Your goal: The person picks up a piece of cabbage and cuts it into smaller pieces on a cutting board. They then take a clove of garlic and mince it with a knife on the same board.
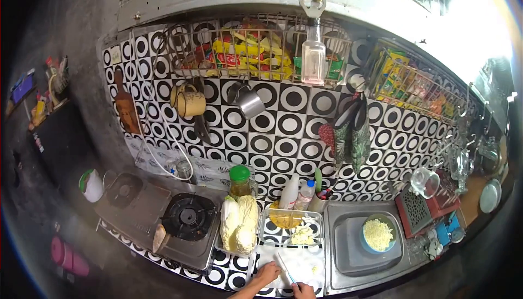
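My right hand [303, 291] is closed around the light-blue handle of a knife [285, 267], whose blade points away from me over a white cutting board [315, 259]. Beside the blade on its left, my left hand [268, 273] is closed with curled fingers at the board; what they hold is too small to make out. Small pale scraps lie on the board. Just behind it stands a clear rectangular container [292, 243] with white cut pieces [303, 236] inside. Pale napa cabbages [238, 225] sit to its left.
On the left is a gas stove [189, 216]. The steel sink [348, 263] on the right holds a blue bowl [373, 249] of pale shredded food. Bottles [304, 195] and a green-lidded jar [239, 180] stand against the tiled wall. A glass bottle [313, 59] hangs overhead near wire baskets.
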A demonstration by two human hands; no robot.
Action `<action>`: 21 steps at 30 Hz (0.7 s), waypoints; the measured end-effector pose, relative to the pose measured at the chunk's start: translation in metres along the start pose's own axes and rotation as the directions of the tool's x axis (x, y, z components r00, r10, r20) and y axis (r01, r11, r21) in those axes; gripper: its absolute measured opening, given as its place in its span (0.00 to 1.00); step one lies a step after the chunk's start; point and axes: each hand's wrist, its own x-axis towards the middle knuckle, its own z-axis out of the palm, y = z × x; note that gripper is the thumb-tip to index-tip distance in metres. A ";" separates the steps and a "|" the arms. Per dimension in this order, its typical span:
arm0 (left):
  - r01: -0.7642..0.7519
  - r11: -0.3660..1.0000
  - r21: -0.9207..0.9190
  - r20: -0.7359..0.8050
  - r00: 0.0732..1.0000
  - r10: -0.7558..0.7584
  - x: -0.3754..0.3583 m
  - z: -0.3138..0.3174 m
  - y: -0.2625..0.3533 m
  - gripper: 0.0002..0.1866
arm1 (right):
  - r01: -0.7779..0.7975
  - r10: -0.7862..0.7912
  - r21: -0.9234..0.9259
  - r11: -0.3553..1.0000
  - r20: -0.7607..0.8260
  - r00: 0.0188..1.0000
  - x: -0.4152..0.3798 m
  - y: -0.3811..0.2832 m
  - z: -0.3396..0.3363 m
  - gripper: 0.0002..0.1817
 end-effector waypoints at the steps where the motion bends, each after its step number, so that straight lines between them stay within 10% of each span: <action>1: -0.021 1.000 0.004 0.010 1.000 0.021 0.001 -0.002 0.000 0.12 | 0.018 -0.018 0.010 1.000 0.000 1.000 -0.007 -0.009 -0.002 0.20; 9: -0.072 0.992 -0.102 0.076 0.994 0.080 0.005 -0.015 0.019 0.12 | -0.169 0.172 0.034 0.985 -0.241 0.955 -0.046 -0.018 0.028 0.18; 13: -0.041 0.997 -0.069 0.077 0.996 0.046 0.009 -0.002 0.026 0.12 | -0.379 0.385 0.123 0.917 -0.033 0.922 -0.052 -0.023 0.024 0.24; 16: 0.042 0.998 -0.047 0.108 0.993 -0.037 0.009 0.001 0.031 0.13 | -0.216 0.246 0.142 0.966 -0.253 0.936 -0.048 -0.017 0.034 0.21; 21: 0.076 0.993 -0.087 -0.035 0.996 -0.080 0.001 -0.004 0.040 0.12 | -0.218 0.209 -0.033 0.975 -0.169 0.963 -0.039 0.000 0.026 0.21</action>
